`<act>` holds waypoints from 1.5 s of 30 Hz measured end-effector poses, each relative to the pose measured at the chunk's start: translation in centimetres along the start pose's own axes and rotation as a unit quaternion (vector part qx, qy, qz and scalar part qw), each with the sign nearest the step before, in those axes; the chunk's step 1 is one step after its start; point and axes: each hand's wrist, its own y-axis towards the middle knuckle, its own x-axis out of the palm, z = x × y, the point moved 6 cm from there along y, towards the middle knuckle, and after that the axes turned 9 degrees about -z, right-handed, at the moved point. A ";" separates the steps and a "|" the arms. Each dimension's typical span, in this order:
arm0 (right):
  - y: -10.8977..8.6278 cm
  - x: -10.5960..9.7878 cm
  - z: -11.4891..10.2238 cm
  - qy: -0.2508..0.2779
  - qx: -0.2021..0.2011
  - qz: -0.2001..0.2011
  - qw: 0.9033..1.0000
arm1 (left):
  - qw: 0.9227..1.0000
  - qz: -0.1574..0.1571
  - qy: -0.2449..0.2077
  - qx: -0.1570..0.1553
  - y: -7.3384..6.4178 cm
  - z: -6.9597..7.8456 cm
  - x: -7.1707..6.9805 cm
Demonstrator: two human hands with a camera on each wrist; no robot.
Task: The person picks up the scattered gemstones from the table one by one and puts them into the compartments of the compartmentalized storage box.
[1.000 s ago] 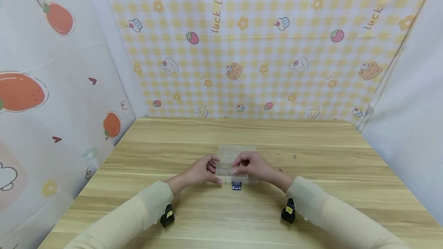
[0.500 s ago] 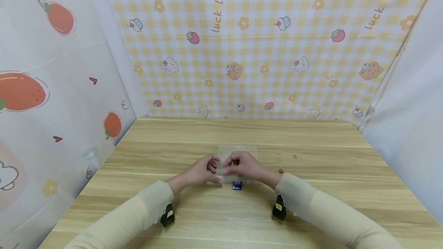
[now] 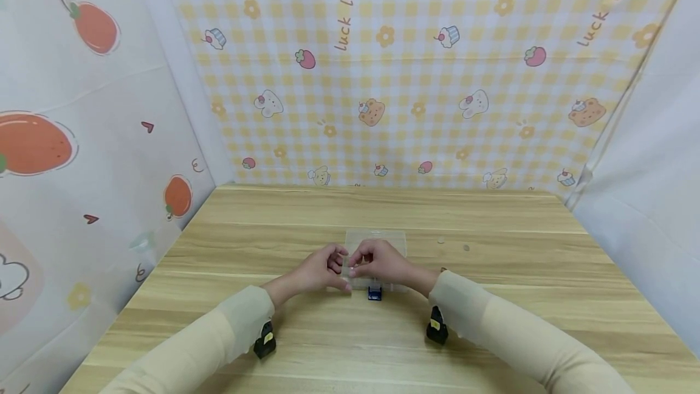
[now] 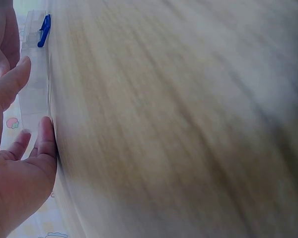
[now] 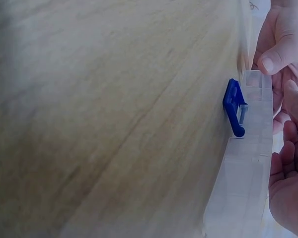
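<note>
Clear box (image 5: 241,173): left hand (image 3: 319,267) loosely curved round its end; right hand (image 3: 380,260) above, fingertips drawn close (holding anything? I can't tell).

We see a clear plastic box (image 5: 238,183) lying flat, left end in the left hand's (image 3: 322,269) grip; lid (image 3: 395,238) open beyond, blue latch (image 3: 374,293) jutting from its near wall.

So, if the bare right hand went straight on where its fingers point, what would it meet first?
Likely the bare left hand at the left end of the clear rectangular plastic box, though depth is unclear and the box could come first.
</note>
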 end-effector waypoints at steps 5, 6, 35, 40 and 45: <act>0.0 0.1 -0.1 0.000 0.000 -0.009 1.000 | 1.000 -0.001 -0.006 0.001 0.0 0.0 0.0; -0.1 0.1 -0.2 -0.001 0.001 -0.011 1.000 | 1.000 -0.001 -0.007 0.001 0.0 0.0 0.0; 0.1 0.6 -0.2 -0.029 -0.013 -0.018 0.999 | 1.000 -0.008 -0.021 -0.003 0.0 -0.4 0.1; -0.1 0.3 -0.3 -0.037 -0.012 -0.010 0.999 | 1.000 -0.003 -0.017 -0.002 0.0 -0.3 0.1; -0.4 -0.4 -0.4 -0.040 -0.010 0.004 0.999 | 1.000 0.002 -0.008 -0.001 0.1 -0.3 0.1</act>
